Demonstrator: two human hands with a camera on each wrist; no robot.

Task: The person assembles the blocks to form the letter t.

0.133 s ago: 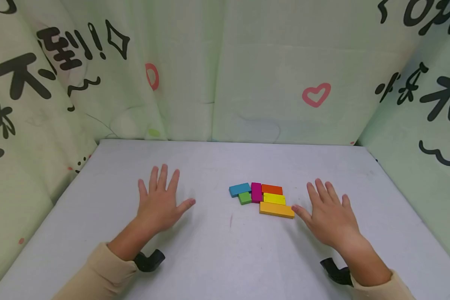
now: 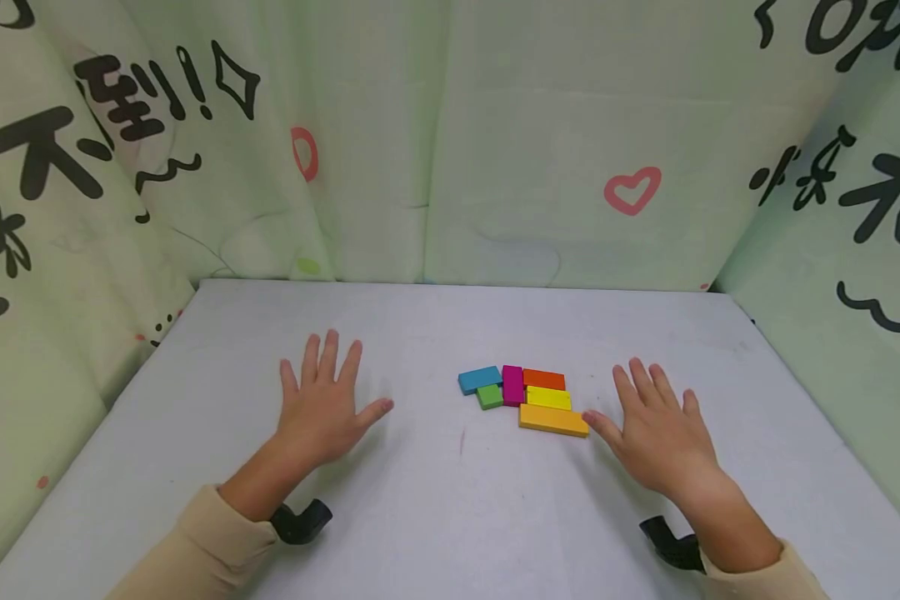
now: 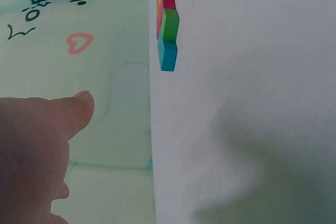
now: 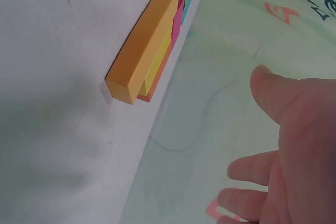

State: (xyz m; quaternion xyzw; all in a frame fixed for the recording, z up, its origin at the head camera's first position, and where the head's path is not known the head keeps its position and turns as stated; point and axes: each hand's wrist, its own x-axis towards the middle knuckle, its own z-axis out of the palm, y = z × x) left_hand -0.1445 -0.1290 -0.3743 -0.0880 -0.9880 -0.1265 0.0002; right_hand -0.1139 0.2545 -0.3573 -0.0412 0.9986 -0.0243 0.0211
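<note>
Several coloured blocks lie close together on the white table. The blue block [image 2: 479,380] is at the left end with the green block [image 2: 489,397] just in front of it. A magenta block [image 2: 513,386] stands lengthwise beside them. To its right lie the orange-red block [image 2: 543,380], the yellow block [image 2: 548,397] and, nearest me, the long light-orange block [image 2: 553,419]. My left hand [image 2: 321,417] is held over the table left of the blocks, fingers spread. My right hand [image 2: 663,437] hovers to their right, fingers straight, its thumb tip overlapping the light-orange block's end in the head view.
A pale green curtain [image 2: 525,183] with black writing and red hearts surrounds the table [image 2: 420,517] at the back and both sides. A black strap piece [image 2: 302,522] sticks out at the left wrist, and another black piece [image 2: 672,543] at the right.
My left hand has shifted very slightly to the right. The right hand and the blocks look the same.
</note>
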